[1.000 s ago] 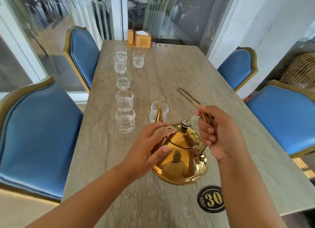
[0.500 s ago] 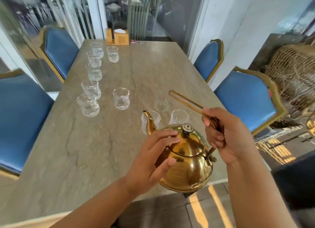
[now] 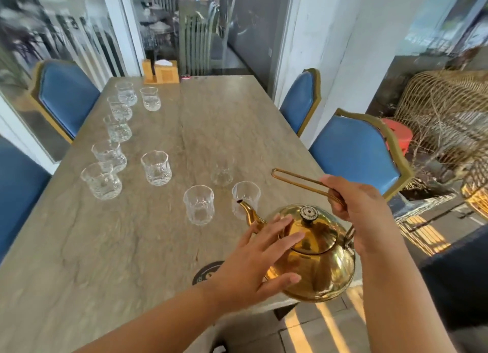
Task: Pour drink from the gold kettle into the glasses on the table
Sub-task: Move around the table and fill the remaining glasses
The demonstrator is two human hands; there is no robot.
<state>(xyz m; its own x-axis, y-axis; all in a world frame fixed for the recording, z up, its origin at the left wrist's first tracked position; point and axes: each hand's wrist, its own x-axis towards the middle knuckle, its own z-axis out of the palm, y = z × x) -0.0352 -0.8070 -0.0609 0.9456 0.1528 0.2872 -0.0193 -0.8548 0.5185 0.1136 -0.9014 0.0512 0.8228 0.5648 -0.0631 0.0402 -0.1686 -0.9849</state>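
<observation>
The gold kettle (image 3: 317,257) hangs in the air over the table's near right corner, spout pointing left toward a clear glass (image 3: 245,202). My right hand (image 3: 361,215) grips its long wire handle (image 3: 298,181). My left hand (image 3: 261,263) lies with straight fingers against the kettle's lid and side. A second glass (image 3: 198,204) stands just left of the spout, a third (image 3: 222,171) behind it. Several more clear glasses form a row along the left side, from the nearest (image 3: 101,181) to the farthest (image 3: 126,93), with one (image 3: 156,167) beside them.
The stone table (image 3: 105,247) carries a round black number disc (image 3: 206,272) near my left wrist and a wooden napkin holder (image 3: 161,72) at the far end. Blue chairs (image 3: 356,151) stand on both sides. A wicker basket (image 3: 443,109) sits at the right.
The view has swung left and closer to the table. The kettle's spout has come down next to the near right glass. My left fingers have straightened and spread across the lid.
</observation>
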